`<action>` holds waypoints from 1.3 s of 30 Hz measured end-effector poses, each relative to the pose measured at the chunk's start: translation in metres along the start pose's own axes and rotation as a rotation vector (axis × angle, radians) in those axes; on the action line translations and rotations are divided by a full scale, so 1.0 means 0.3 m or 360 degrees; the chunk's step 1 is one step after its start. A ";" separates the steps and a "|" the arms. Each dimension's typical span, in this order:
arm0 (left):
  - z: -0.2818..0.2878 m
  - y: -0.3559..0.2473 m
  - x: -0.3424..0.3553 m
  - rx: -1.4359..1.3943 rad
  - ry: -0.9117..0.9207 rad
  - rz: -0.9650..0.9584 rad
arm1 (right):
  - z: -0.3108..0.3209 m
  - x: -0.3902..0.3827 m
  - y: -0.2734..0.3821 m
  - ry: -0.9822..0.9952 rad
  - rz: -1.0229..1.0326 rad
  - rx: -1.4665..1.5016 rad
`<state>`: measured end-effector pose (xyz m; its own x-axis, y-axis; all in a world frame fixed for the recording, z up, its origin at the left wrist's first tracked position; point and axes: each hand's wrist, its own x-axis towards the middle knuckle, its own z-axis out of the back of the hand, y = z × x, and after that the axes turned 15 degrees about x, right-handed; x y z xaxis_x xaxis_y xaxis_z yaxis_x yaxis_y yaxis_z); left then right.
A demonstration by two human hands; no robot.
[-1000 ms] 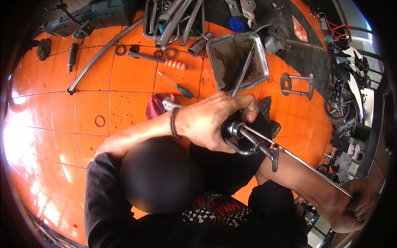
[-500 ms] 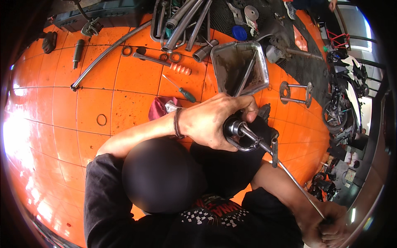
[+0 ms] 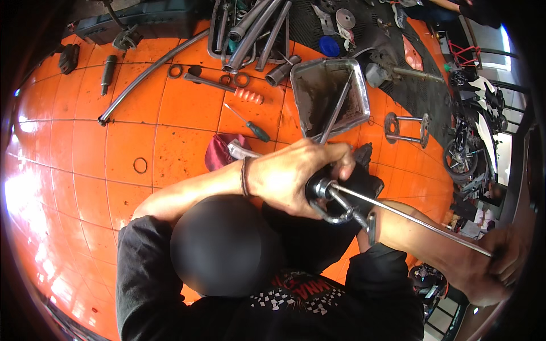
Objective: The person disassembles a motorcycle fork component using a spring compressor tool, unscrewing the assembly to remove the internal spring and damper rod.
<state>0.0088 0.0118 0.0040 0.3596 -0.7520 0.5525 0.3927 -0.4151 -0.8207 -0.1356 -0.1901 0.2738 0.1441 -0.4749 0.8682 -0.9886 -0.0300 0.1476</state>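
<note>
My left hand (image 3: 296,176) is wrapped round a dark cylindrical part with a chrome end (image 3: 324,188); the fingers hide most of its body. A metal clamp-like loop (image 3: 339,215) hangs off that end, with a threaded screw and short crossbar (image 3: 371,228). From the chrome end a long thin metal rod (image 3: 412,214) runs out to the right. Its far end goes into my right hand (image 3: 503,261), closed in shadow near the right rim. Behind my left wrist lies a dark red cloth (image 3: 219,152) with a silvery piece on it.
Ahead sits a dirty metal pan (image 3: 364,111) with a tube leaning in it. Farther left are a green-handled screwdriver (image 3: 257,131), an orange spring-like piece (image 3: 248,95), rings and a curved bar (image 3: 153,71). A tray (image 3: 211,40) holds metal tubes. A dark rounded shape (image 3: 219,247) blocks part of the view.
My right hand has moved up and outward to the right, swinging the rod to a flatter angle. The clamp-like loop has shifted slightly down and left. My left hand keeps its grip.
</note>
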 end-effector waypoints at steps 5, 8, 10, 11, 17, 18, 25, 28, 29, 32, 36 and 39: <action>0.030 -0.004 -0.009 0.0014 -0.0087 0.0077 | 0.013 0.059 0.022 -0.0559 0.0492 -0.0524; 0.063 -0.002 -0.012 -0.0003 -0.0066 0.0213 | 0.045 -0.055 0.046 0.0003 -0.0270 0.0192; 0.088 0.001 -0.026 -0.0121 -0.0086 0.0287 | 0.061 -0.106 0.072 0.0155 -0.0631 0.0292; 0.099 0.010 -0.030 -0.0076 -0.0049 0.0271 | 0.073 -0.120 0.080 0.0164 -0.0669 0.0125; 0.135 0.040 -0.069 -0.0447 -0.0257 0.0279 | 0.267 -0.230 0.227 0.0304 -0.0917 -0.1212; 0.160 0.046 -0.078 -0.0413 -0.0281 0.0292 | 0.301 -0.234 0.273 0.0381 -0.1032 -0.1334; 0.249 0.007 -0.046 0.0300 -0.0170 0.0427 | 0.443 -0.399 0.258 -0.0829 -0.0790 -0.1329; 0.261 0.002 -0.052 0.0252 0.0018 0.0586 | 0.564 -0.492 0.273 -0.0547 -0.1330 -0.1415; 0.262 -0.033 -0.027 0.0203 0.0089 0.0691 | 0.578 -0.514 0.255 -0.0584 -0.1463 -0.1335; 0.248 -0.051 0.010 0.0270 0.0204 0.0743 | 0.672 -0.542 0.208 -0.0747 -0.1627 -0.1155; 0.222 -0.098 0.110 0.0578 0.0313 0.1029 | 0.766 -0.532 0.110 -0.0645 -0.1732 -0.0939; 0.185 -0.080 0.157 0.0549 0.0174 0.1155 | 0.799 -0.538 0.018 -0.0245 -0.1808 -0.1123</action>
<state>0.0635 0.0147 0.0579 0.5472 -0.8265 -0.1324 0.3386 0.3633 -0.8680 -0.1749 -0.3244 0.0208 0.8100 -0.5845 0.0482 -0.0856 -0.0365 0.9957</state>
